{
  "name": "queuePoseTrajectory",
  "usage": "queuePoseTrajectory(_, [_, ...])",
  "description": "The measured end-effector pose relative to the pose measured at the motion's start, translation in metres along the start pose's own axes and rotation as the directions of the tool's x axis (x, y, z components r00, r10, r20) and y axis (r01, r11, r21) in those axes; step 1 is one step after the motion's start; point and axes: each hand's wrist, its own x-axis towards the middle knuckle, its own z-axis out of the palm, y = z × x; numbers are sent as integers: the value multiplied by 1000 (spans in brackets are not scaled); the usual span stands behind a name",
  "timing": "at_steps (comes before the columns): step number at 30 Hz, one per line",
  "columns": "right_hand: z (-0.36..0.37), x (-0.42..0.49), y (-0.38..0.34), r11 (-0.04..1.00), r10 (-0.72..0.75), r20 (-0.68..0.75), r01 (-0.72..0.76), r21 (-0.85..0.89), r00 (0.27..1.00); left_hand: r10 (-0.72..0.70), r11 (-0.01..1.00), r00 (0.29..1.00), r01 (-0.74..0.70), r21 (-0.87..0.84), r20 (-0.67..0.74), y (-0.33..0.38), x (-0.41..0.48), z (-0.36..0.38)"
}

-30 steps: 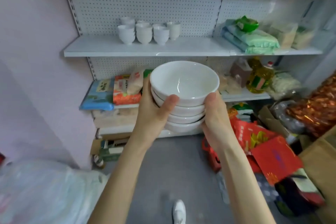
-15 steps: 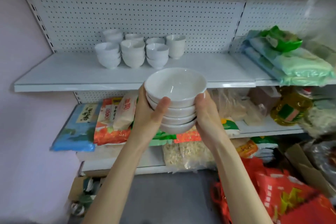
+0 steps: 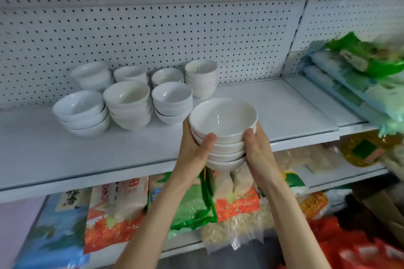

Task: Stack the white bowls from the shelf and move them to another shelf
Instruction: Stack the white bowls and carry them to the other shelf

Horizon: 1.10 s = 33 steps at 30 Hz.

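The stack of white bowls (image 3: 223, 135) has come up level with the shelf (image 3: 295, 113) edge. The left hand (image 3: 192, 150) and right hand (image 3: 260, 153) clasp its sides. Set-down likely follows.

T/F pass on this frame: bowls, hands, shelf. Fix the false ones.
1. Both the left hand and right hand grip the held bowl stack. True.
2. The held stack sits on the white shelf. False: it is in the air at the shelf's front edge.
3. More bowl stacks stand on that shelf, left of the held one. True.
4. The top held bowl contains rice. False: it is empty.
5. The shelf backing is solid wood. False: it is white pegboard.
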Motion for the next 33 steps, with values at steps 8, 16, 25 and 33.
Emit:
queuePoseTrajectory(8, [-12,81,33,1000,-16,91,16,-4,996,-23,999,998,21,-28,-66,-40,66,14])
queuePoseTrajectory(16, [-33,131,66,999,-27,166,33,-33,986,-2,1000,986,6,25,-169,-72,100,35])
queuePoseTrajectory(25, [-33,148,85,995,-81,212,90,-31,974,27,999,969,-19,35,-246,-98,108,40])
queuePoseTrajectory(33, [-39,154,96,996,-54,252,70,-55,966,43,999,960,-45,-2,-277,-104,110,47])
